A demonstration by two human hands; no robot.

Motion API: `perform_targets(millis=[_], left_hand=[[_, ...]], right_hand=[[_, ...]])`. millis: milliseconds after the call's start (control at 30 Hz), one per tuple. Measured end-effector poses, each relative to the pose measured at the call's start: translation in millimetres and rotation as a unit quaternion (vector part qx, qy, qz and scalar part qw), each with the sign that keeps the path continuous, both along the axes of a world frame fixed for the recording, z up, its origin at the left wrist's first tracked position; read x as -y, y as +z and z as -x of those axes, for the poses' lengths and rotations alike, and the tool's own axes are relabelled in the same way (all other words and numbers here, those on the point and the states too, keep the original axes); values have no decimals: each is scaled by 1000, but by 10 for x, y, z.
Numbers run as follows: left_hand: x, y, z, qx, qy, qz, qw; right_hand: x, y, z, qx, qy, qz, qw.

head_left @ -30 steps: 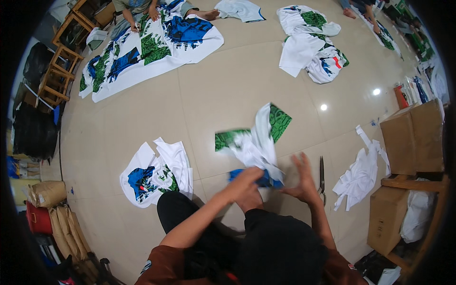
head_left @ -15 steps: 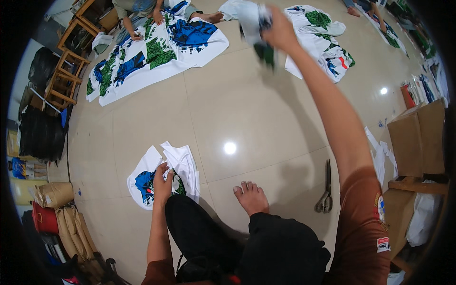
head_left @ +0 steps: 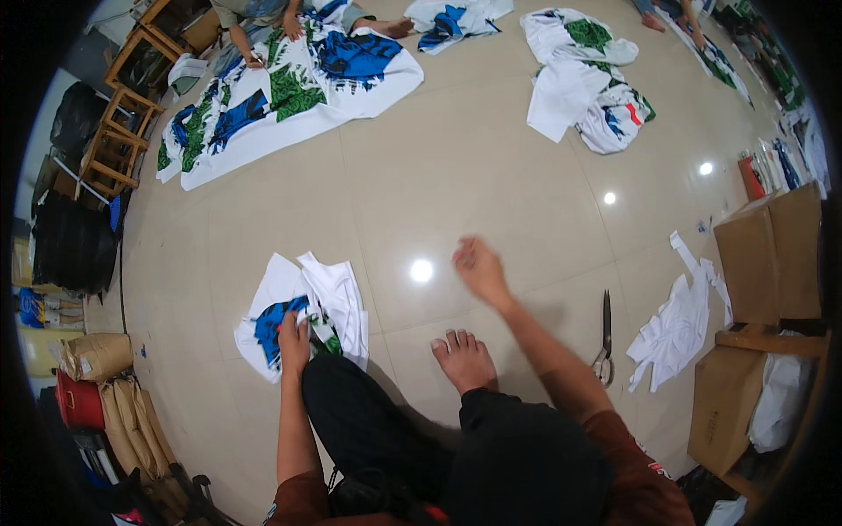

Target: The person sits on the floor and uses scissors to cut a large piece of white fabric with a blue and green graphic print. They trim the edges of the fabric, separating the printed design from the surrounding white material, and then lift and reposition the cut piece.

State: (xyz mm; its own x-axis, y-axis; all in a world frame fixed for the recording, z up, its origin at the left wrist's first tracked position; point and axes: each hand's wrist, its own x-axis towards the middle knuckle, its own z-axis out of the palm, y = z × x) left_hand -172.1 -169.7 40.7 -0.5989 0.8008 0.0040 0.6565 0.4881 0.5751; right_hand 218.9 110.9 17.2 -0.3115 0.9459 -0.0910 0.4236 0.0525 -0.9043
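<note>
My left hand (head_left: pixel 296 344) is closed on a printed fabric piece (head_left: pixel 277 326), white with blue and green, in a small pile beside my left knee. Plain white fabric (head_left: pixel 344 294) lies in the same pile. My right hand (head_left: pixel 481 270) is over the floor in front of my bare foot, slightly blurred; its fingers are loosely bent and apart, with nothing visible in them. Farther off, at the top middle, lies a blue-and-white fabric piece (head_left: pixel 449 26). Metal scissors (head_left: pixel 605 337) rest on the floor right of my foot, partly behind my right arm.
Large printed fabric (head_left: pixel 289 96) spreads at the far left, with a person's hand (head_left: pixel 253 61) on it. Another printed heap (head_left: pixel 605 79) lies far right. White scraps (head_left: pixel 674 329) lie near cardboard boxes (head_left: pixel 772 254). Wooden stools (head_left: pixel 121 136) and wrapped bundles (head_left: pixel 132 421) line the left side.
My right hand has come back from the far side toward me and let go of the fabric piece it held. My left hand has shifted slightly on the pile, where more blue print shows.
</note>
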Motion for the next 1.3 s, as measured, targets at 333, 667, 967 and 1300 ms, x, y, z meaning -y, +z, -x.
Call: perform_targets(millis=[333,667,967,1300], left_hand=[[-1385,1873,-2403,111,-279,-193,934],[-1459,1987,-1393,263,69,-252,929],[-1263,2174,-1154,107,93,-315,939],[-2041,2434,-1121,-43,-101,-504,857]], right_hand=[[770,-234,116,-112,239,29,964],[56,1337,-586,-36,200,59,977],[-163,2168,-886,-83,71,48,993],[-105,2723,-850,-464,-73,57,881]])
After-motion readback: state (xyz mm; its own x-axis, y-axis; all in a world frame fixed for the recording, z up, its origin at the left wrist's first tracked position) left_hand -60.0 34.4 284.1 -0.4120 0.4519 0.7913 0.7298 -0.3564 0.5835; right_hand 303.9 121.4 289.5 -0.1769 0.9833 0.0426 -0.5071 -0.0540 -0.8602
